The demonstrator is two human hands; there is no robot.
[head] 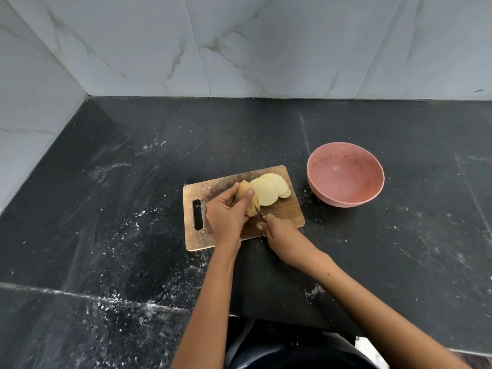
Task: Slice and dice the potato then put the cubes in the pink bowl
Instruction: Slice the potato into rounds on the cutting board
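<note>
A wooden cutting board (288,211) lies on the black counter. My left hand (226,211) grips the uncut rest of a brown potato (244,193) on it, fingers curled over the top. Pale potato slices (269,190) lean in a row just right of that piece. My right hand (277,230) grips a knife (259,210) whose thin blade is against the potato's cut end; the handle is hidden in my fist. The pink bowl (346,177) stands empty to the right of the board, apart from it.
The black stone counter (133,209) is speckled with white residue. Marble-tiled walls (239,49) close it off at the back and left. The counter's front edge runs just below my forearms, with dark clothing under it.
</note>
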